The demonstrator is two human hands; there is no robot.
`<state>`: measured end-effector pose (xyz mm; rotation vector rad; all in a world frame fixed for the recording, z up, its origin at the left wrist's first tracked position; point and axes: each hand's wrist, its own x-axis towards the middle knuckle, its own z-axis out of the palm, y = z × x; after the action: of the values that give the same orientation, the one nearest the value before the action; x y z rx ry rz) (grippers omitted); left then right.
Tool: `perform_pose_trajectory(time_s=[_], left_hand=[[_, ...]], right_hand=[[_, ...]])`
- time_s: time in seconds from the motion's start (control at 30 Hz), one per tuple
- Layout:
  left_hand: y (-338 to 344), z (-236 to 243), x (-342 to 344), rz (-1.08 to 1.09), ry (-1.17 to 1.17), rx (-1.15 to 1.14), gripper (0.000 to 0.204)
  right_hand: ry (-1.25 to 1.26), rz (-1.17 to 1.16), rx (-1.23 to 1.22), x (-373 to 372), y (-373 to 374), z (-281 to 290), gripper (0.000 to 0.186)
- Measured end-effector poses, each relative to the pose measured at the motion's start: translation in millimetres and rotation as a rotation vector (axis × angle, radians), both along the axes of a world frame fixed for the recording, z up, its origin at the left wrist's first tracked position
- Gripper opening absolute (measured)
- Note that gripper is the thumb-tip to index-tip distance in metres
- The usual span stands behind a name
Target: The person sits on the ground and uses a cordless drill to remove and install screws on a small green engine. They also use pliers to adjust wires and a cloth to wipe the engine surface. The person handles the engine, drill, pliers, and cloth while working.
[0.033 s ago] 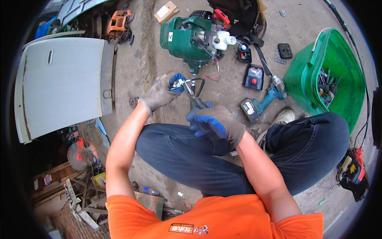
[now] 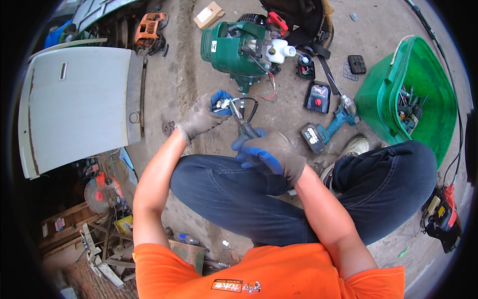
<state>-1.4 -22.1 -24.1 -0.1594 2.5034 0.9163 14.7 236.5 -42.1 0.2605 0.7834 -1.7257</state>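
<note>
My left hand (image 2: 201, 118), in a grey and blue work glove, is closed around a small whitish metal fitting (image 2: 222, 104) in its palm and fingers. Dark-handled long-nosed pliers (image 2: 239, 118) are gripped in my gloved right hand (image 2: 274, 153), their jaws reaching up to the fitting. From there a thin black cable (image 2: 256, 109) bends round to the right of the pliers. Just beyond my hands stands a green small engine (image 2: 233, 45) with a white tank (image 2: 279, 51) and red wires; its metal shaft runs toward me, partly hidden. Glove fingers cover much of the fitting.
A teal cordless impact driver (image 2: 331, 127) and a black cover (image 2: 317, 97) lie right of my hands. Beyond them stands a green bin (image 2: 378, 82) with metal parts inside. A white panel (image 2: 82, 102) is at left, an orange engine housing (image 2: 148, 29) far left.
The pliers have shifted slightly up and left at the fitting. The black cable's loop has changed shape a little, curving wider. My arms are nearly still.
</note>
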Motion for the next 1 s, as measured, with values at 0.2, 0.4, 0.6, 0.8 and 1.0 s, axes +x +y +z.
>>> perform_pose_trajectory(time_s=[0.2,0.4,0.6,0.8,1.0], left_hand=[[6.2,7.3,-0.5,0.242,-0.223,0.305,0.027],[6.0,6.7,-2.3,0.216,-0.272,0.353,0.035],[-8.4,-13.5,4.4,0.252,-0.268,0.208,0.039],[3.8,-2.3,-2.1,0.122,-0.295,0.113,0.032],[-3.8,-12.5,3.6,0.058,-0.192,0.041,0.032]], right_hand=[[0.416,0.056,0.077,12.7,-15.2,-33.3,0.031],[0.372,0.036,0.134,17.5,-19.4,-32.1,0.026],[0.352,-0.011,0.152,25.8,-28.2,-42.0,0.021],[0.411,-0.034,0.24,21.1,-20.8,-29.0,0.013],[0.387,0.082,0.287,11.5,-15.3,-14.4,0.007]])
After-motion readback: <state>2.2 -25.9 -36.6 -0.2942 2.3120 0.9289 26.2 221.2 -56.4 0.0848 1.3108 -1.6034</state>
